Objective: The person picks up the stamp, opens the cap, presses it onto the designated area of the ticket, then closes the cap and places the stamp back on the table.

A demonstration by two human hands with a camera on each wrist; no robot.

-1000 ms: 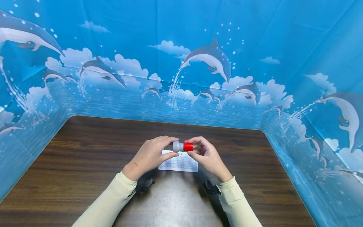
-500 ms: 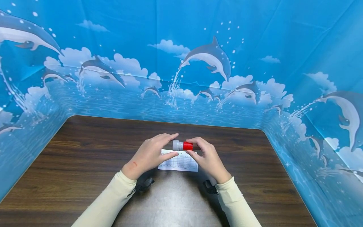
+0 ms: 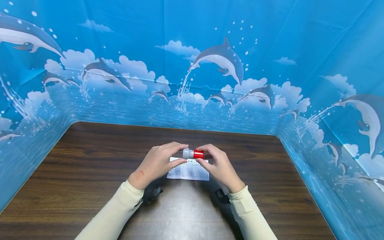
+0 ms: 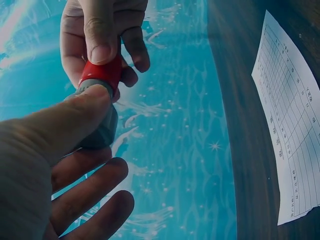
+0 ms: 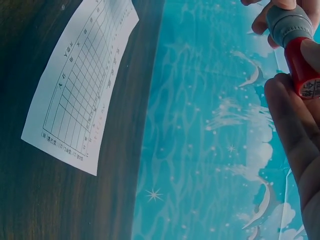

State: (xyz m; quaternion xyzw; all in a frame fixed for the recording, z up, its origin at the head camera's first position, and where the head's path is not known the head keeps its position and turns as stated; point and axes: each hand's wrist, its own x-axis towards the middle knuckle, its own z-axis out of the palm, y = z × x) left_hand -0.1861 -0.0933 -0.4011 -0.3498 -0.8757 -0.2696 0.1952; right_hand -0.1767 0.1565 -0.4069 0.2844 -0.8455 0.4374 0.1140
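A small stamp with a red body (image 3: 198, 154) and a grey cap (image 3: 186, 153) lies level in the air over the table, between the two hands. My left hand (image 3: 162, 161) pinches the grey cap between thumb and fingers; its other fingers spread loosely below in the left wrist view. From the other side, my right hand (image 3: 220, 165) pinches the red body. In the right wrist view, the round end label (image 5: 310, 89) of the stamp shows dark characters. Beneath the hands lies a white printed form (image 3: 189, 171) with a grid.
The dark wood-grain table (image 3: 105, 153) spreads around the form. A blue dolphin-print curtain (image 3: 150, 100) encloses the table's back and both sides. Black wrist cameras sit under both cuffs.
The left fingers part from the grey cap half a second ago, then come back to pinch it now. The right fingers have straightened somewhat around the red body.
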